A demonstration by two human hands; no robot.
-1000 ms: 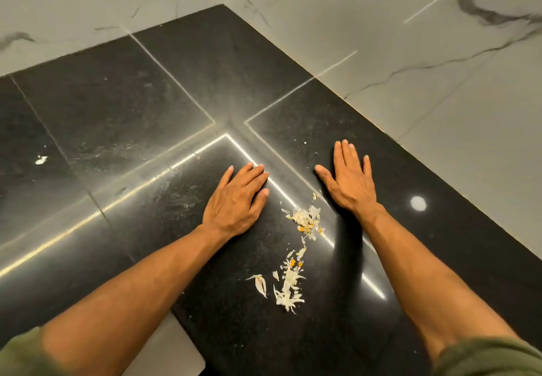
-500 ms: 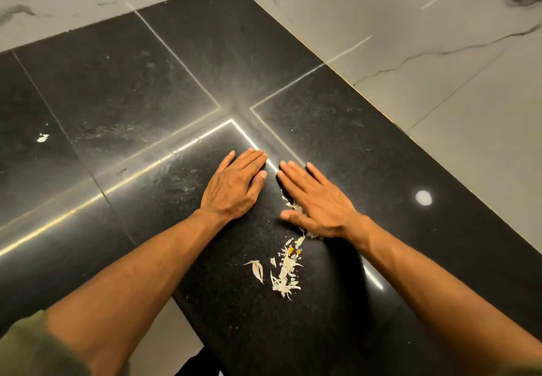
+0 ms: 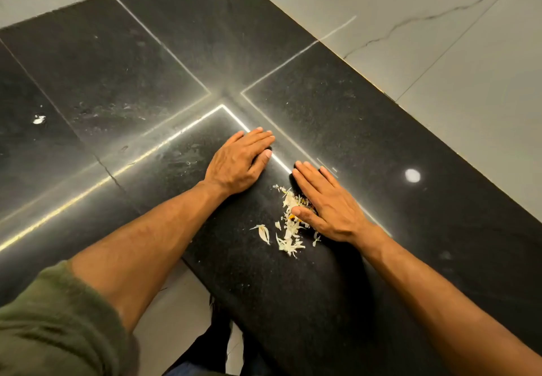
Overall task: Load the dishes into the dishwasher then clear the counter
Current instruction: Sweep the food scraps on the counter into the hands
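Neither grip held anything: the left hand (image 3: 237, 161) lay flat on the black surface (image 3: 381, 129) while the right hand (image 3: 328, 202), palm down against the food scraps (image 3: 289, 229), risked scattering light flakes over the near edge.

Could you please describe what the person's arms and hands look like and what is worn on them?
Both forearms are bare, with olive-green sleeves pushed up toward the elbows; the left sleeve shows as thick, soft, bunched fabric. The left hand and right hand wear no gloves. No rings, watch or bracelets show on the fingers or wrists.
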